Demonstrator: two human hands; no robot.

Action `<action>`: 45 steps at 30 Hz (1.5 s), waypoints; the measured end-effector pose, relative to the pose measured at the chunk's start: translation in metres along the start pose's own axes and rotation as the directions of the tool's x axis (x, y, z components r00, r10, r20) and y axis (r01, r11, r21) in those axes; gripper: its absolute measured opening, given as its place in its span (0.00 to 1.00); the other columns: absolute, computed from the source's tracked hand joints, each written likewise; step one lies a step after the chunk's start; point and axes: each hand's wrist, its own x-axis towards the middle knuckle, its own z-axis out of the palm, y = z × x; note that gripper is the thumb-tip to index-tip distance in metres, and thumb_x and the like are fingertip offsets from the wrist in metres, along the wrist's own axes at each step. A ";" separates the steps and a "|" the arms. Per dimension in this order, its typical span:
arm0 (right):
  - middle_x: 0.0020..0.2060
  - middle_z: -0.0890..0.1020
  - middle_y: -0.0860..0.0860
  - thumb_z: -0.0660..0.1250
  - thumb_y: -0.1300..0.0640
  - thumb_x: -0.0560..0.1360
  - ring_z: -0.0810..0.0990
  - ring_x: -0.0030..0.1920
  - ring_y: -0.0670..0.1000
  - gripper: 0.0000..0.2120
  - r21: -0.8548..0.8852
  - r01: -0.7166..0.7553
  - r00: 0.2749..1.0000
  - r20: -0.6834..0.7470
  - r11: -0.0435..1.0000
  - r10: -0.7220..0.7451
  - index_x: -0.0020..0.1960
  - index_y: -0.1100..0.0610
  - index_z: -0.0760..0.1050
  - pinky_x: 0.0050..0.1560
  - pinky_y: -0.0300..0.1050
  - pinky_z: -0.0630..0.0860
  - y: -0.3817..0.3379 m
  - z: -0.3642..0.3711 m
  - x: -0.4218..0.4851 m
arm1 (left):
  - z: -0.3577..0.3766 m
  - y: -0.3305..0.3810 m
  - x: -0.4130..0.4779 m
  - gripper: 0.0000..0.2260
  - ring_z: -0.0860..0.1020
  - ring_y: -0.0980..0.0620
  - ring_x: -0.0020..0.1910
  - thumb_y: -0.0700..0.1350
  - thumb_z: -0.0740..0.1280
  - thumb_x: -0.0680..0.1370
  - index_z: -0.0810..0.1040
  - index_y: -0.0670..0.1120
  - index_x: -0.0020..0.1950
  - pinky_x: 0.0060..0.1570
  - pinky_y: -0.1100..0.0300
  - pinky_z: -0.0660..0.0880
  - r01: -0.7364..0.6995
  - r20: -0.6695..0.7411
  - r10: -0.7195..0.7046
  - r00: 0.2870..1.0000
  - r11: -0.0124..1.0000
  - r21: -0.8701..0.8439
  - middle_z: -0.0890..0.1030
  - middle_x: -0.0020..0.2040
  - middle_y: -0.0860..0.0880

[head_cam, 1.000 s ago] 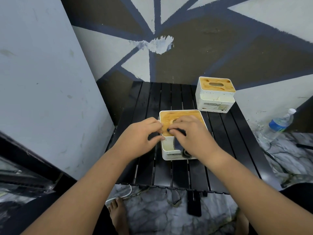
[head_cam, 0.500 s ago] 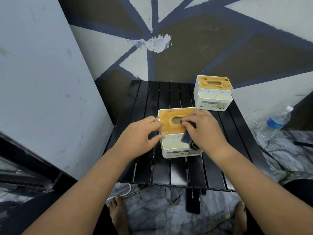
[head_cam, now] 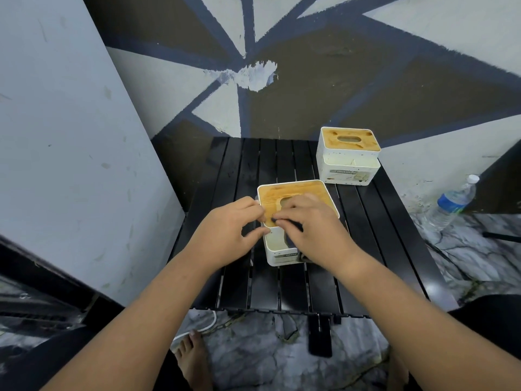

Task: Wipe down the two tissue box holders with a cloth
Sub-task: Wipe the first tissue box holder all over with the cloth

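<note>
Near holder (head_cam: 296, 190) mid-bench (head_cam: 253, 170). Left hand (head_cam: 225, 230) fingers grip its left edge. Right hand (head_cam: 315, 232) fingers curl on dark cloth (head_cam: 290, 240), pressed on lid front. First wipe probably underway. Second holder (head_cam: 348, 156) behind-right, apparently not yet wiped.

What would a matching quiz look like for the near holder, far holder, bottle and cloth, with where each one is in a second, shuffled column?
Things:
1. near holder
2. far holder
3. bottle
4. cloth

Places:
A. off the table, to its right
B. held in the right hand
C. gripped at its edge by the left hand
D. table's far right corner

Pairs: 1-C, 2-D, 3-A, 4-B
</note>
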 end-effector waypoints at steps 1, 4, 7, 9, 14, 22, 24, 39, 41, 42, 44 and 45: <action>0.48 0.85 0.46 0.76 0.58 0.80 0.78 0.55 0.51 0.06 0.024 0.003 1.000 0.027 1.000 -0.004 0.56 0.53 0.89 0.58 0.44 0.75 0.002 -0.002 0.002 | 0.000 0.000 0.000 0.11 0.82 0.55 0.54 0.57 0.71 0.80 0.83 0.52 0.57 0.49 0.51 0.83 -0.004 -0.001 0.004 1.000 1.000 0.003 0.80 0.57 0.59; 0.50 0.85 0.44 0.75 0.56 0.81 0.78 0.56 0.47 0.07 0.026 -0.076 0.997 0.010 0.997 0.076 0.57 0.51 0.89 0.61 0.44 0.76 0.011 -0.011 0.014 | 0.000 0.002 0.002 0.10 0.83 0.55 0.55 0.58 0.71 0.81 0.82 0.53 0.56 0.49 0.51 0.83 -0.018 -0.001 0.018 1.000 1.000 -0.008 0.80 0.58 0.59; 0.50 0.85 0.46 0.74 0.56 0.82 0.78 0.56 0.49 0.07 -0.031 -0.071 0.997 0.020 0.997 0.071 0.57 0.52 0.89 0.62 0.48 0.76 0.014 -0.009 0.041 | 0.001 0.001 0.003 0.10 0.83 0.54 0.56 0.58 0.71 0.81 0.82 0.53 0.55 0.50 0.50 0.83 -0.020 0.003 0.020 1.000 1.000 -0.009 0.80 0.57 0.58; 0.50 0.84 0.46 0.73 0.55 0.82 0.78 0.55 0.49 0.07 -0.039 -0.057 0.998 0.016 0.998 0.057 0.57 0.52 0.89 0.61 0.50 0.78 0.013 -0.005 0.061 | 0.002 -0.001 0.004 0.10 0.83 0.55 0.55 0.58 0.71 0.81 0.82 0.53 0.55 0.49 0.51 0.82 -0.017 0.007 0.017 1.000 1.000 -0.009 0.80 0.57 0.59; 0.52 0.84 0.46 0.73 0.55 0.82 0.78 0.58 0.48 0.08 -0.054 -0.079 0.991 0.106 0.995 0.084 0.58 0.52 0.89 0.63 0.53 0.77 0.017 -0.004 0.084 | 0.003 0.001 0.006 0.09 0.81 0.55 0.52 0.58 0.71 0.81 0.81 0.54 0.55 0.46 0.53 0.81 -0.025 -0.001 0.025 1.000 1.000 0.014 0.79 0.56 0.59; 0.49 0.84 0.43 0.75 0.55 0.81 0.77 0.54 0.47 0.07 -0.011 0.061 0.974 0.219 0.998 -0.057 0.56 0.49 0.90 0.60 0.49 0.77 0.019 -0.011 0.072 | 0.003 -0.001 0.007 0.07 0.78 0.55 0.46 0.55 0.74 0.80 0.80 0.54 0.53 0.43 0.54 0.79 -0.036 -0.027 0.037 0.999 0.999 0.016 0.78 0.52 0.58; 0.50 0.84 0.45 0.73 0.55 0.82 0.77 0.55 0.48 0.08 -0.067 0.037 0.982 0.185 0.997 -0.024 0.58 0.51 0.89 0.61 0.52 0.77 0.018 -0.004 0.088 | 0.002 -0.001 0.007 0.07 0.78 0.55 0.46 0.55 0.74 0.80 0.80 0.54 0.52 0.43 0.53 0.79 -0.033 -0.016 0.033 0.999 0.999 0.012 0.78 0.52 0.58; 0.50 0.84 0.45 0.73 0.55 0.82 0.77 0.56 0.48 0.08 -0.078 0.021 0.987 0.160 0.997 -0.008 0.58 0.51 0.89 0.61 0.52 0.78 0.016 0.001 0.099 | 0.006 0.001 0.007 0.08 0.74 0.57 0.46 0.55 0.73 0.81 0.79 0.53 0.52 0.44 0.58 0.76 -0.023 -0.026 0.023 0.999 1.000 0.002 0.77 0.51 0.58; 0.52 0.84 0.45 0.72 0.54 0.83 0.76 0.57 0.47 0.09 -0.099 -0.002 0.987 0.160 0.995 0.018 0.60 0.51 0.89 0.62 0.51 0.78 0.016 0.003 0.105 | 0.006 0.002 0.007 0.08 0.74 0.57 0.46 0.55 0.73 0.82 0.79 0.53 0.52 0.44 0.59 0.76 -0.024 -0.021 0.025 0.999 1.000 0.013 0.77 0.51 0.58; 0.52 0.83 0.45 0.72 0.54 0.83 0.76 0.57 0.47 0.09 -0.105 -0.001 0.986 0.168 0.995 0.018 0.60 0.51 0.88 0.62 0.50 0.78 0.015 0.003 0.103 | 0.006 0.002 0.007 0.08 0.74 0.57 0.47 0.55 0.73 0.82 0.79 0.53 0.53 0.44 0.60 0.75 -0.026 -0.024 0.026 0.999 1.000 0.017 0.77 0.51 0.58; 0.50 0.83 0.44 0.73 0.55 0.82 0.76 0.55 0.47 0.08 -0.087 0.030 0.982 0.186 0.996 -0.013 0.59 0.51 0.89 0.60 0.49 0.77 0.016 0.002 0.092 | 0.007 0.003 0.006 0.08 0.73 0.57 0.46 0.55 0.73 0.81 0.79 0.52 0.52 0.44 0.61 0.73 -0.031 -0.036 0.032 0.999 0.999 0.030 0.77 0.51 0.58; 0.49 0.83 0.44 0.74 0.56 0.81 0.76 0.54 0.47 0.07 -0.059 0.049 0.980 0.194 0.997 -0.036 0.57 0.51 0.89 0.59 0.47 0.76 0.018 0.000 0.087 | 0.008 0.002 0.006 0.08 0.73 0.57 0.46 0.54 0.74 0.81 0.79 0.52 0.52 0.44 0.63 0.71 -0.034 -0.042 0.036 0.998 0.999 0.039 0.76 0.50 0.58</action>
